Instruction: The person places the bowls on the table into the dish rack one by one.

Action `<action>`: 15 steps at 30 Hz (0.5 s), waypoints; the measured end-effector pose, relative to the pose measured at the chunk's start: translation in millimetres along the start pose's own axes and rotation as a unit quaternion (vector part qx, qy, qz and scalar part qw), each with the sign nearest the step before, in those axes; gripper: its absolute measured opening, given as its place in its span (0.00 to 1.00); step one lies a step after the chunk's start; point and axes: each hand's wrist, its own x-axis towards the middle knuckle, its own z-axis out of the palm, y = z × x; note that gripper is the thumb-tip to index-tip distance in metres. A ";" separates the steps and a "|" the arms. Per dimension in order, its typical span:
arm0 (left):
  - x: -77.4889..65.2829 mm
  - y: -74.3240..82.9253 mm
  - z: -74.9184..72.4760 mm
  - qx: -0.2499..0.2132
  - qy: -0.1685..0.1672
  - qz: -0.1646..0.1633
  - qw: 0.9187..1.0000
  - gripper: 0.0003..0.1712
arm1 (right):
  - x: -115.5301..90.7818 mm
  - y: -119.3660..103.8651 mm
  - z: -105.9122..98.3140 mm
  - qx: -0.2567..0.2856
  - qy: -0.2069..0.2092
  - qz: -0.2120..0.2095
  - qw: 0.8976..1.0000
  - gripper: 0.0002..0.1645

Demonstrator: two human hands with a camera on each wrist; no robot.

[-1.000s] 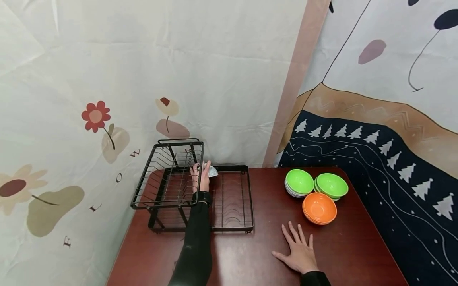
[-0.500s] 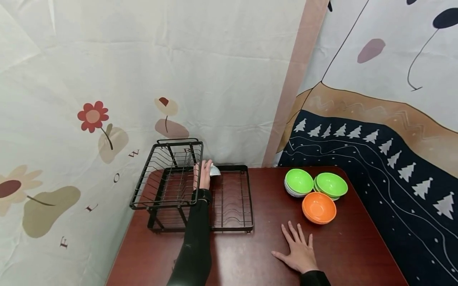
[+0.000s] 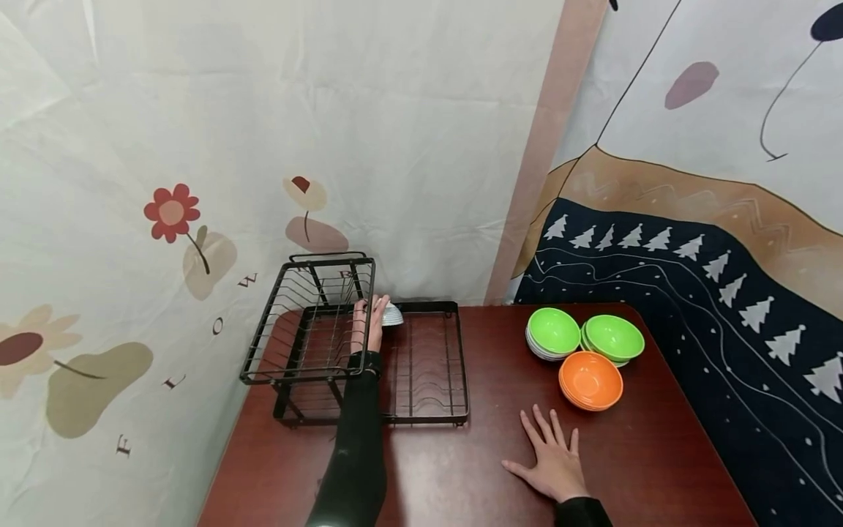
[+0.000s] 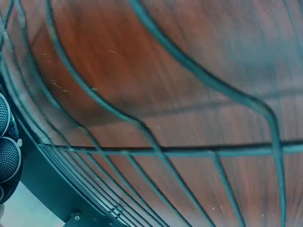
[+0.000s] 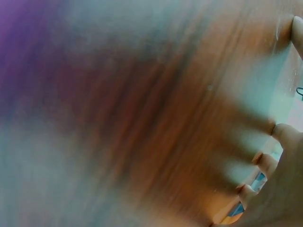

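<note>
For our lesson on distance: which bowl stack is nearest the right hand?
The orange stack; the two green-topped stacks lie beyond it, farther from the right hand.

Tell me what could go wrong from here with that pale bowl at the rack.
The left hand is partly behind the wires of the upper basket; it may snag them.
The pale bowl beside its fingers could slip or tip at the lower rack.
The right hand lies spread near the orange bowls; reaching forward, it might bump them.
</note>
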 end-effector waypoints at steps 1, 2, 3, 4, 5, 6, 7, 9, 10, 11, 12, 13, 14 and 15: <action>-0.4 -0.3 0.8 0.023 0.000 0.015 1.000 0.21 | 0.1 0.0 -0.8 0.000 -0.002 0.000 1.000 0.69; -0.8 -0.5 1.7 0.031 0.004 0.019 0.999 0.21 | 0.0 -0.1 -1.3 0.000 0.000 -0.001 1.000 0.69; -0.3 -1.1 2.7 0.051 0.009 0.032 0.998 0.22 | 0.3 -0.2 -1.9 0.002 -0.002 0.000 1.000 0.69; -0.1 -0.5 2.5 0.047 0.009 0.025 0.999 0.22 | 0.7 -0.5 -2.4 0.003 -0.003 0.000 1.000 0.69; 1.0 0.1 2.4 0.045 0.013 0.023 0.999 0.22 | 1.1 -0.5 -2.6 0.003 -0.004 0.002 1.000 0.69; 2.9 0.3 2.4 0.046 0.014 0.022 0.999 0.22 | 1.0 -1.1 -3.1 0.002 -0.003 0.002 1.000 0.69; 5.6 1.0 1.9 0.040 0.009 0.016 0.999 0.23 | 1.0 -1.7 -3.5 0.002 0.000 0.001 1.000 0.69; 10.9 2.5 0.0 0.053 -0.014 0.024 0.998 0.27 | 1.1 -2.3 -3.9 0.002 0.003 0.001 1.000 0.69; 13.2 3.3 -1.7 0.072 -0.029 0.031 0.997 0.28 | 0.9 -2.7 -4.1 0.002 0.004 0.001 1.000 0.69; 15.4 3.7 -2.9 0.091 -0.038 0.042 0.994 0.30 | 0.6 -3.0 -4.2 0.001 0.005 0.000 1.000 0.69; 17.0 4.2 -4.8 0.101 -0.054 0.046 0.992 0.33 | 0.2 -3.3 -4.4 0.002 0.006 0.000 1.000 0.70; 17.9 5.5 -7.2 0.116 -0.064 0.049 0.990 0.34 | -0.1 -3.4 -4.6 0.003 0.005 -0.001 1.000 0.70; 18.4 6.6 -9.5 0.123 -0.075 0.052 0.988 0.35 | -0.2 -2.9 -4.3 0.004 0.005 0.000 1.000 0.70; 18.7 7.8 -11.8 0.142 -0.083 0.057 0.985 0.35 | -0.5 -2.9 -4.5 0.004 0.006 -0.002 1.000 0.69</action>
